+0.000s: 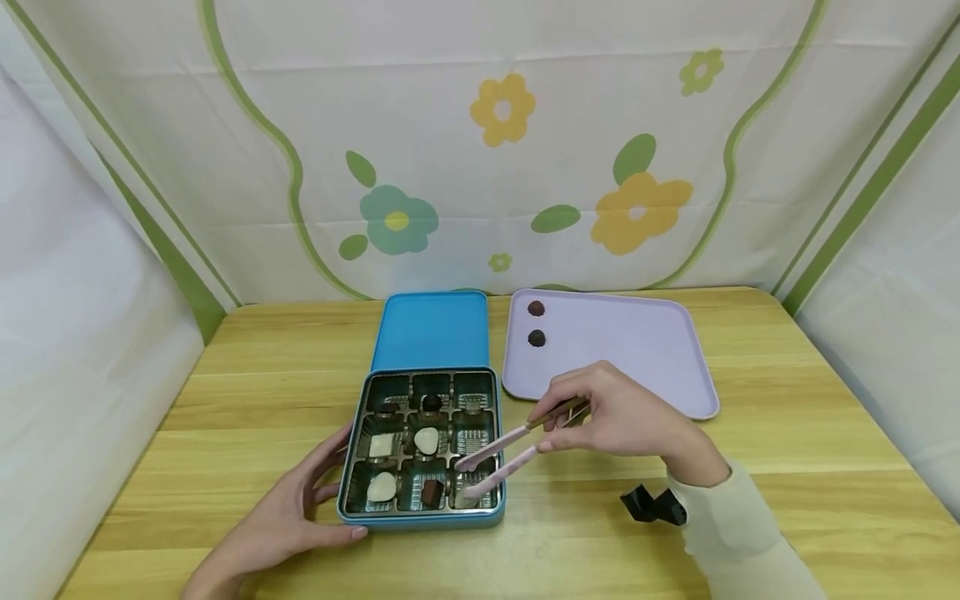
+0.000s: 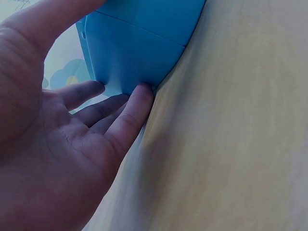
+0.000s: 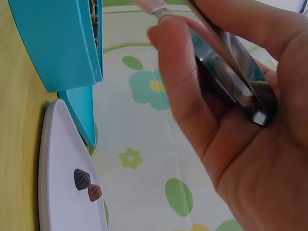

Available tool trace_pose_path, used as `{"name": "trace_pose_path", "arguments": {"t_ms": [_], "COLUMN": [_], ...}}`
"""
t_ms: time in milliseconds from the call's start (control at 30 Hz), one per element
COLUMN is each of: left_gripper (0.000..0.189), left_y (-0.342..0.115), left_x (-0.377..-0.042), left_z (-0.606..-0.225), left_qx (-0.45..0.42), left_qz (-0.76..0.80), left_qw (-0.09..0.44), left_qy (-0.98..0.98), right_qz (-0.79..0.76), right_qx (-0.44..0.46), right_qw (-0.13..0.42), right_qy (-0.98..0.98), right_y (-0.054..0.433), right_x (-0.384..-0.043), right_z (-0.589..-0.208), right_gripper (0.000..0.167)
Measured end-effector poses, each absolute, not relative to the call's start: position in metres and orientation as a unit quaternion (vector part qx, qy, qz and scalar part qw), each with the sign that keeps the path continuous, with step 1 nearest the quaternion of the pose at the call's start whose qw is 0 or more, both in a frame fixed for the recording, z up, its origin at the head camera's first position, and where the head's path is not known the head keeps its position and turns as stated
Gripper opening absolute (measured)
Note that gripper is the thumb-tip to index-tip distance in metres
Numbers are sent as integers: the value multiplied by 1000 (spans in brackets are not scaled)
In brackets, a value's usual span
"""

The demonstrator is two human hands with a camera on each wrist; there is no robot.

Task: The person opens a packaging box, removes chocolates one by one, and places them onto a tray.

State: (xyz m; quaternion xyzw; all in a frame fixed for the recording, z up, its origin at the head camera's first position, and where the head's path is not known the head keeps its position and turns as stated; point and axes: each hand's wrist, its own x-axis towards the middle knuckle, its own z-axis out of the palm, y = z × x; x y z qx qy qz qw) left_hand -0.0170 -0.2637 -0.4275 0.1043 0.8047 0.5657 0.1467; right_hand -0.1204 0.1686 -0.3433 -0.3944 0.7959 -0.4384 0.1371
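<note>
My right hand (image 1: 600,412) holds tongs (image 1: 555,414) with metal arms and pink tips, which reach spread apart into the near right compartment of a blue tin (image 1: 427,523). A pale chocolate (image 1: 462,500) sits there, partly hidden by the near tip. In other compartments lie a white heart-shaped chocolate (image 1: 427,440), a white square one (image 1: 381,445), a rounded white one (image 1: 382,486), a brown block (image 1: 432,492) and a dark one (image 1: 431,402). My left hand (image 1: 288,508) rests against the tin's left side, fingertips (image 2: 142,89) touching its wall, thumb at the front corner.
Behind the tin lies its blue lid (image 1: 432,329). A lilac tray (image 1: 622,350) at the back right bears a brown chocolate (image 1: 536,308) and a dark one (image 1: 536,338). A black object (image 1: 652,505) is beside my right sleeve. A flowered cloth (image 1: 465,183) hangs behind the table.
</note>
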Motion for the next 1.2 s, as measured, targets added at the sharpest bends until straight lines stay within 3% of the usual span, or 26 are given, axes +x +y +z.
{"name": "trace_pose_path", "arguments": {"t_ms": [633, 767, 1200], "left_gripper": [119, 119, 118], "left_y": [-263, -262, -264], "left_x": [-18, -18, -17], "left_z": [-430, -430, -427], "left_qx": [107, 107, 102], "left_qz": [569, 569, 560], "left_qw": [143, 142, 145], "left_qy": [802, 803, 809], "right_qz": [-325, -351, -501], "right_qx": [-438, -435, -353], "right_qw": [128, 121, 175], "right_qy": [828, 820, 771], "right_y": [127, 135, 164], "right_x": [-115, -116, -117], "right_z": [-328, -333, -354], "right_gripper": [7, 7, 12]}}
